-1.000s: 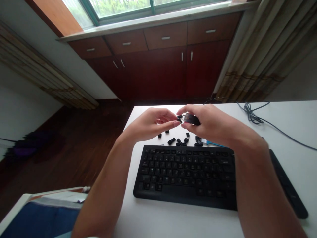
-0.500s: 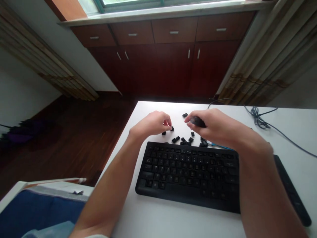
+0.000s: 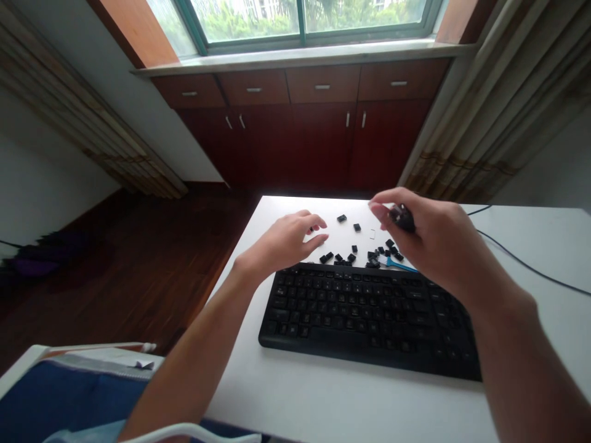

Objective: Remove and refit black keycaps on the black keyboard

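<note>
While the right hand (image 3: 434, 232) half hides the dark tool (image 3: 403, 219) it clasps, the left hand (image 3: 287, 239) is spread.

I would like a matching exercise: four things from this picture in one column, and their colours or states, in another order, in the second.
1. keyboard
2. brush
3. left hand
4. right hand

A. closed around a dark tool
B. blue and white
C. open, thumb and fingers apart
D. black, on the table

Pairs: 1-D, 2-B, 3-C, 4-A
</note>
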Available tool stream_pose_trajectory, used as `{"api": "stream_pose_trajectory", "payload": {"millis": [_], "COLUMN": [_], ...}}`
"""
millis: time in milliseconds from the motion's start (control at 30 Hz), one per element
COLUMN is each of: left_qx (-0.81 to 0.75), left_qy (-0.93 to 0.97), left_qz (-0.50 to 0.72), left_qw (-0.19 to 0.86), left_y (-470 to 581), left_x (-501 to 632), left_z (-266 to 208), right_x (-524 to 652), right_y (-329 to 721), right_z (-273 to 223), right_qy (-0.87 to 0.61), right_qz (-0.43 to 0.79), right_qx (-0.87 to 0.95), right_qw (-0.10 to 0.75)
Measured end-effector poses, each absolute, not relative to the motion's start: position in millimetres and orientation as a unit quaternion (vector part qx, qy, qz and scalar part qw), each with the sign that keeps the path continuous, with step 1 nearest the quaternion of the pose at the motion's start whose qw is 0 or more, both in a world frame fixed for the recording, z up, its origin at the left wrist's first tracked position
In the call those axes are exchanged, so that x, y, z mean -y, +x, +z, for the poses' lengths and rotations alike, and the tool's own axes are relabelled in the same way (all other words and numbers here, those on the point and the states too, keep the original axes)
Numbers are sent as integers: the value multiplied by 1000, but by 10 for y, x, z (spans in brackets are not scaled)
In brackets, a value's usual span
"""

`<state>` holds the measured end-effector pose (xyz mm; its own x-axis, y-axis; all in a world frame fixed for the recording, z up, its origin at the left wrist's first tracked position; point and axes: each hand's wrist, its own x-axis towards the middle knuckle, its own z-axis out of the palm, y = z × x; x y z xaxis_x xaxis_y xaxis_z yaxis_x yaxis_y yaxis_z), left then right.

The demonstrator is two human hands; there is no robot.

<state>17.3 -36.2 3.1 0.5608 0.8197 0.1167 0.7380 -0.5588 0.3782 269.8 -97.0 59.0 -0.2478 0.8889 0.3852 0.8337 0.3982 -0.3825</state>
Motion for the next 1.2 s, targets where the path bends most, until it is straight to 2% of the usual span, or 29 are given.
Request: {"api": "stream_pose_trajectory", "payload": {"millis": [133, 267, 400, 567, 800, 1000, 1200], "left_qx": [-418, -428, -470, -502, -461, -476, -486], "left_qy": [882, 876, 856, 830, 855, 843, 833], "left_qz": [204, 217, 212, 243, 237, 249, 264], "left_qw": [67, 35, 32, 13, 27, 36, 29], "left_y": [-11, -207, -208, -61, 16, 22, 28], "left_x": [950, 1563, 1899, 2004, 2094, 2090, 2090], "left_z": [-208, -467, -637, -746, -721, -717, -704], "right_x": [1370, 1858, 2202, 2289, 2238, 2183, 2206], "right_y": [2871, 3072, 2948, 2524, 2119, 2011, 2119], "right_z": [137, -318, -545, -662, -677, -662, -665], "right_qy": [-539, -521, -558, -542, -569, -614, -591], "right_qz": [5, 25, -5, -11, -6, -13, -9], "right_qx": [778, 791, 766, 786, 774, 747, 764], "right_qw": [322, 320, 318, 299, 280, 253, 257]}}
